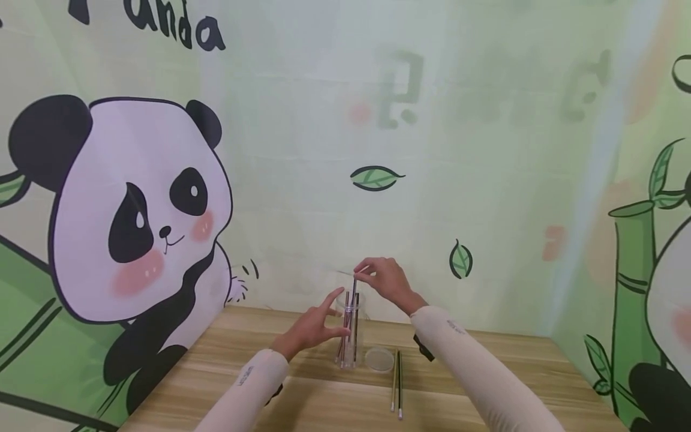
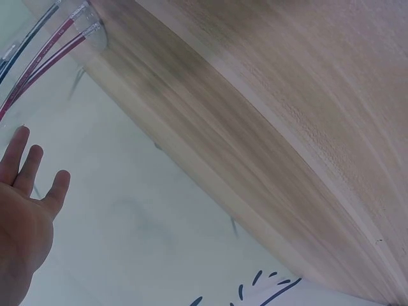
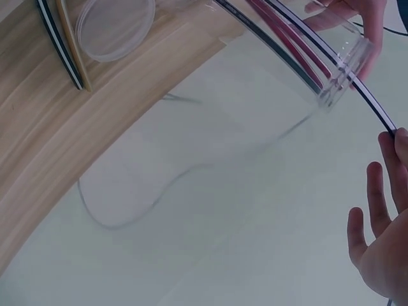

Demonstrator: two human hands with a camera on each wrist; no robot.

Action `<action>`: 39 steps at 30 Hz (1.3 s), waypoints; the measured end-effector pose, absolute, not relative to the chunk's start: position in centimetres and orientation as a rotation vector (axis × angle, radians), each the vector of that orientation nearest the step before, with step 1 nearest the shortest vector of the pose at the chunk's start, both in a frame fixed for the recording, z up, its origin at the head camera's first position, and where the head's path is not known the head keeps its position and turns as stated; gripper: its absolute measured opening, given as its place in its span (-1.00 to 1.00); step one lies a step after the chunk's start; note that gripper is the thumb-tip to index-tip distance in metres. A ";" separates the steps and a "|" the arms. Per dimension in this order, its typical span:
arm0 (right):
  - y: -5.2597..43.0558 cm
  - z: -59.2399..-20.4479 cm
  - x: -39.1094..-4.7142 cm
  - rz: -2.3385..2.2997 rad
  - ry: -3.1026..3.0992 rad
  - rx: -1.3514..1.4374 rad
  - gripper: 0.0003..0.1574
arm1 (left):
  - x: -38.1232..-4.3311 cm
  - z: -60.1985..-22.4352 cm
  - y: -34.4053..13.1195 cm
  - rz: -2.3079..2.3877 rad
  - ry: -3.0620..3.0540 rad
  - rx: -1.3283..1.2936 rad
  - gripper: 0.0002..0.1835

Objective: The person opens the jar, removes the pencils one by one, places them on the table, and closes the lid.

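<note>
A clear plastic jar point(image 1: 361, 321) stands upright on the table with several pencils in it, reddish pencils point(image 3: 290, 41) and dark ones among them. By its eraserless-looking upper end, my right hand point(image 1: 385, 281) pinches a dark, pale-striped pencil point(image 3: 373, 105) between thumb and forefinger. That pencil's lower part is inside the jar, and its top rises above the rim. Around the jar's left side my left hand point(image 1: 312, 327) is spread, thumb overlapping the wall and forefinger stretched up by the rim. Its other fingers look extended in the left wrist view.
A round clear lid point(image 1: 380, 360) lies flat just right of the jar. Beside it are two pencils, a tan pencil point(image 1: 393, 384) and a dark green one point(image 1: 400, 387). Behind the wooden table point(image 1: 324, 408) hangs a panda-printed cloth backdrop point(image 1: 302, 180).
</note>
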State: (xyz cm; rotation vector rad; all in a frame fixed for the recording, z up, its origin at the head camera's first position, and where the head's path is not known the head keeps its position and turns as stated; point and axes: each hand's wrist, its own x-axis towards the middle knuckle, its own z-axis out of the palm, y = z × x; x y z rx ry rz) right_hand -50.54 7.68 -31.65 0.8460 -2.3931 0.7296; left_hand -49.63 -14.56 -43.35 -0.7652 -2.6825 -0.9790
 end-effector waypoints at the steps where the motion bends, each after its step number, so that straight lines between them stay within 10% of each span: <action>1: 7.7 -31.5 -50.5 0.729 -2.397 0.839 -0.87 | -49.6 -43.4 -14.6 -0.983 -2.684 -0.763 0.10; 39: 11.6 -25.6 -50.1 0.710 -2.358 0.746 -0.77 | -49.8 -43.7 -14.2 -0.968 -2.700 -0.708 0.09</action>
